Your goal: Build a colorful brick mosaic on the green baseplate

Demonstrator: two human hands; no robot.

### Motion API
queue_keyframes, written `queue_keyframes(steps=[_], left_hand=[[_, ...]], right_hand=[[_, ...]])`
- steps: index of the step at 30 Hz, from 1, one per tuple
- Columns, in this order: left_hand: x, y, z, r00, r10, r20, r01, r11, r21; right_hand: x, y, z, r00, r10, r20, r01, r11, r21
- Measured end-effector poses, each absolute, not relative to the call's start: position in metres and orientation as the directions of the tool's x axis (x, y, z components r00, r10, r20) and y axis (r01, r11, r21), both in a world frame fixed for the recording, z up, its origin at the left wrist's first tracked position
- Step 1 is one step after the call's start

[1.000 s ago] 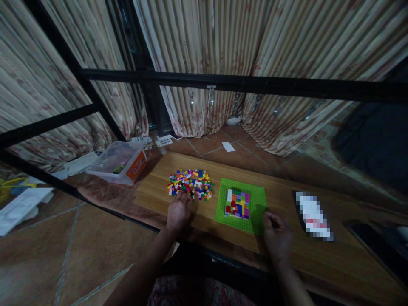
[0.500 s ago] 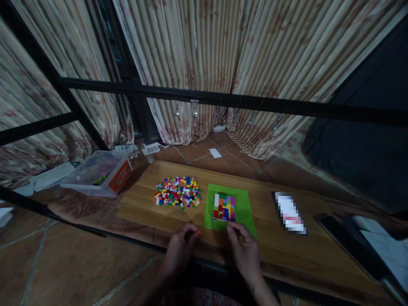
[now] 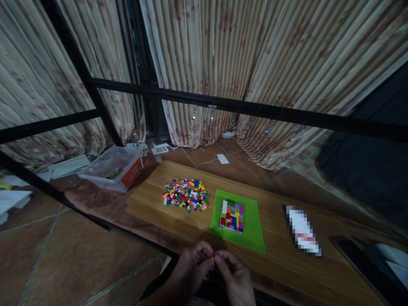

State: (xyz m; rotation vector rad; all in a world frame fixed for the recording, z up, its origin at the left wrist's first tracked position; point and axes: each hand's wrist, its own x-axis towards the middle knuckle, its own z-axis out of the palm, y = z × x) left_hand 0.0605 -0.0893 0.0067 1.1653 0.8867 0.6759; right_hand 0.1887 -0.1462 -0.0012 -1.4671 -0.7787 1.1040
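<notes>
In front of my body, below the front edge of the baseplate, my left hand [image 3: 193, 267] and my right hand [image 3: 234, 274] meet at the fingertips. Pinched between them is a tiny orange toy brick [image 3: 213, 257], largely covered by the fingers. The green baseplate [image 3: 253, 221] lies flat on the wooden board, just beyond my right hand. On it sits a roughly rectangular block of multicoloured bricks [image 3: 232, 216]. To its left a heap of loose small bricks [image 3: 185, 194] in many colours is spread out.
A clear plastic box [image 3: 110, 168] with an orange label stands left of the wooden board [image 3: 149, 199]. A pixelated white item [image 3: 303, 231] lies on the right, near a dark flat object [image 3: 360, 263]. A black metal rail [image 3: 229, 104] crosses in front of striped curtains.
My right hand has left the baseplate's front edge and joined my left hand at the orange brick. My left hand has shifted right and nearer. The whole view has turned slightly left.
</notes>
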Motion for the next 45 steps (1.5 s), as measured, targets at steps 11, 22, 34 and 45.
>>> queue_keyframes(steps=[11,22,34,45], left_hand=[[0.022,-0.060,0.010,0.502,0.862,-0.070,0.001,0.080,0.997],[0.004,0.022,-0.008,0.307,0.921,0.242,0.593,-0.384,0.708],[0.020,0.029,-0.007,0.391,0.886,0.249,0.761,-0.463,0.454],[0.020,0.035,-0.013,0.426,0.848,0.316,0.724,-0.529,0.443]], right_hand=[[0.163,-0.109,-0.004,0.266,0.914,-0.305,-0.157,-0.272,-0.950],[0.157,-0.014,-0.014,0.178,0.955,0.235,0.760,0.018,-0.650],[0.141,-0.015,-0.020,0.157,0.940,0.304,0.843,0.032,-0.537],[0.204,-0.082,-0.002,0.489,0.833,0.259,0.490,-0.016,-0.872]])
